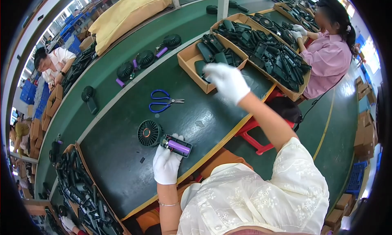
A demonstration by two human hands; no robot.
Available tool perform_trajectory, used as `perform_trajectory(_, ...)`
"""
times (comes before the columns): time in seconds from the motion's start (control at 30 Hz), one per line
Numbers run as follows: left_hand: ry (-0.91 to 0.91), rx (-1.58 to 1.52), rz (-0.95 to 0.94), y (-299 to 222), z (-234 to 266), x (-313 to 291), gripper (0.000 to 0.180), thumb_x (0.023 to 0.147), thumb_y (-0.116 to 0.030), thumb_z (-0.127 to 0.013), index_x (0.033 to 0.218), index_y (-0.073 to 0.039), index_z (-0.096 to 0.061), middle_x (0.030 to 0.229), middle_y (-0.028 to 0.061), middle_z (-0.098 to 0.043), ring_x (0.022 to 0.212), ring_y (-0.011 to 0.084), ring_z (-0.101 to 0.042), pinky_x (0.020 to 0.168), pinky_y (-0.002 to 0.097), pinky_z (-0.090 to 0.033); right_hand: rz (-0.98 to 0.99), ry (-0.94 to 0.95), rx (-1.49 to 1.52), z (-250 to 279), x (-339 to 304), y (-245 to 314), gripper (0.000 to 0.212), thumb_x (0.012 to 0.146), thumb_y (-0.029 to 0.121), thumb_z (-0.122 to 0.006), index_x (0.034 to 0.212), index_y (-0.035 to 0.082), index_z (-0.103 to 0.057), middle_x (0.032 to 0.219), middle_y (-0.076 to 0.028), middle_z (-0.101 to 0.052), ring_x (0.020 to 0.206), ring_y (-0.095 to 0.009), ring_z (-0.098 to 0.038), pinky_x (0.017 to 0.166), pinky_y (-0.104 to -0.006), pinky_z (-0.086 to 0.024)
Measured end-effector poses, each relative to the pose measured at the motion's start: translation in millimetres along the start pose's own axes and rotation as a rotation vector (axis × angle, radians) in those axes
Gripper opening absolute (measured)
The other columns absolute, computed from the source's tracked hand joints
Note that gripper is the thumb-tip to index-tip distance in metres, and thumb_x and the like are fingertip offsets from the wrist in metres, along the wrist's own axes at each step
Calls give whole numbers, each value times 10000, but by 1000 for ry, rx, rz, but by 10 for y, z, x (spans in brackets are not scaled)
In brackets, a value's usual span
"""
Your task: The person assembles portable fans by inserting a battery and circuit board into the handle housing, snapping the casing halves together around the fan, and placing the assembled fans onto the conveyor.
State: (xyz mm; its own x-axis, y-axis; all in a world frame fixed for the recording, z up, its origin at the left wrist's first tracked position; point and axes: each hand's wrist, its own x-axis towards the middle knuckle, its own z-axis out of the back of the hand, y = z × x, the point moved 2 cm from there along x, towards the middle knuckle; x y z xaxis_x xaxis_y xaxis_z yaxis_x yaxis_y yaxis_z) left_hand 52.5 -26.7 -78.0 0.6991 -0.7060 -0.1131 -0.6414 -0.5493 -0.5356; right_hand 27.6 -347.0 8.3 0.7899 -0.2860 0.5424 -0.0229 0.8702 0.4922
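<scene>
My left hand (pixel 166 163), in a white glove, grips a small handheld fan near the front edge of the table. Its round dark fan head (pixel 149 133) points to the left, and the handle lies uncovered, with a purple cylindrical battery (pixel 179 147) showing inside. My right hand (pixel 228 82), also gloved in white, is stretched over the near side of a small cardboard box (pixel 188 73). Dark plastic handle covers (pixel 205 52) fill that box. The right fingers are blurred, so whether they hold a cover cannot be made out.
Blue-handled snips (pixel 161 101) lie mid-table, near a small black piece (pixel 142 160). Beyond the rail, several fans (pixel 145 59) with purple batteries rest on a green belt. A larger carton of dark parts (pixel 277 59) stands right, before a person in pink (pixel 326 57). More dark parts (pixel 79 182) fill a left box.
</scene>
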Motion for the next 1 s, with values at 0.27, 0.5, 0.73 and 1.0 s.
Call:
perform_trajectory(0.27,6,-126,-27,-41,48,-25,574,882,-84,-506,1432,48,-413,1438,202,-493,1390,388,-432,1176,540,-318,-434,28,-446,-296,1080,-1058,572,824,248,-735,1358,116,-576,1296,-211,-619,1176,-387,-608,1021,-439,-484)
perform_trajectory(0.5,37,-222,4,-37,27,95,418,966,-112,-530,1364,10,-497,1393,234,-532,1321,411,-496,1127,549,-393,-228,-233,-341,-146,1037,-1338,427,879,155,-673,1297,80,-629,1196,-208,-678,1088,-360,-663,945,-412,-525)
perform_trajectory(0.73,-30,-148,-54,-60,138,-44,394,1025,-166,-510,1385,-9,-475,1380,197,-538,1301,404,-510,1106,545,-414,-264,475,617,-269,116,488,557,832,124,-632,1377,19,-584,1173,-69,-652,1028,-138,-606,934,-258,-472)
perform_trajectory(1.0,-67,-199,-48,-51,20,-41,420,1027,-156,-502,1414,0,-451,1428,193,-508,1339,371,-486,1114,519,-409,150,459,-5,-535,-641,733,644,730,195,-805,1315,65,-570,1303,-161,-576,1223,-379,-526,1040,-425,-431)
